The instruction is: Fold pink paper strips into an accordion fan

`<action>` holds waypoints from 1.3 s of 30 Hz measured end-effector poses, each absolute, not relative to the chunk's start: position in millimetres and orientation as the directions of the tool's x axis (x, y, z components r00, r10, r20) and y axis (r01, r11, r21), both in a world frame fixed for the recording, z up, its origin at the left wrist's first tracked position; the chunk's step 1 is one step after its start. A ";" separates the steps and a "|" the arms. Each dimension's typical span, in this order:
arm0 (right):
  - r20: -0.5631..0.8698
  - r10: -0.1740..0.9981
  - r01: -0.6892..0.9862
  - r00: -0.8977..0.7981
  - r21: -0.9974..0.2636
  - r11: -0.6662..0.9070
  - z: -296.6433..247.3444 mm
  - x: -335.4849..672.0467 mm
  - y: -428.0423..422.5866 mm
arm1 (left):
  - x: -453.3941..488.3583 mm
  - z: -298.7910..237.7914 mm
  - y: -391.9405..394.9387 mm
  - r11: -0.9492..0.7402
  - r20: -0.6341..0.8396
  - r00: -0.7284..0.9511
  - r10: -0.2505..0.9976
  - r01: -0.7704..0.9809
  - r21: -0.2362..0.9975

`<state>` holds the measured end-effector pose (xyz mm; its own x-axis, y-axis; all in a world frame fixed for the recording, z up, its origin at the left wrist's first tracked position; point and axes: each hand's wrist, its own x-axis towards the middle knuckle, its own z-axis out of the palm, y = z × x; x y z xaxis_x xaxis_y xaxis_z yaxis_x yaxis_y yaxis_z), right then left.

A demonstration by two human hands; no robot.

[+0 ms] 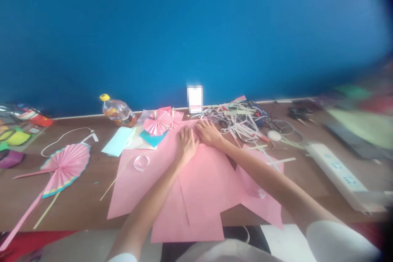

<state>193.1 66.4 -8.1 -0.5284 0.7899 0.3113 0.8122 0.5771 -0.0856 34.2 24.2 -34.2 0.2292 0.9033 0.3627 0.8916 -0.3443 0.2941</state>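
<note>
Both my hands rest on overlapping pink paper sheets [196,184] spread on a brown table [82,196]. My left hand [186,144] lies flat with its fingers stretched onto the far part of the pink paper. Beside it, touching it, my right hand [208,132] presses on the far edge of the paper with fingers extended and nothing visible in it. A small pleated pink paper fan [157,123] lies just beyond my left hand.
A larger pleated pink fan with a blue rim [66,166] lies at left, a plastic bottle [118,112] on its side behind. Paper strips, scissors and cables [245,120] pile up at right, with a white power strip [336,170]. A blue wall stands behind.
</note>
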 end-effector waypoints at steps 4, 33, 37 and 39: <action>0.301 0.802 0.824 -0.516 -0.084 0.561 -6.7 192.0 64.6 | 37.1 -32.4 25.3 -0.337 0.363 0.200 0.910 0.867 0.367; 0.252 0.863 0.852 -0.439 -0.187 0.488 -3.4 144.1 43.1 | 0.0 -21.9 32.5 -0.153 0.196 -0.111 0.974 0.316 0.936; 0.223 0.878 0.844 -0.424 -0.252 0.473 -11.8 146.6 46.5 | 0.4 -18.9 30.3 -0.143 0.187 -0.086 0.979 0.366 0.919; 0.223 0.877 0.838 -0.427 -0.266 0.476 -12.8 146.6 47.6 | 2.4 -17.3 29.8 -0.149 0.186 -0.061 0.981 0.383 0.912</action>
<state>146.6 47.6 -12.8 -0.4268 0.8765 0.2226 0.8383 0.4758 -0.2661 2.4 29.8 -17.3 -0.0609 0.9806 0.1861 0.3833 -0.1492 0.9115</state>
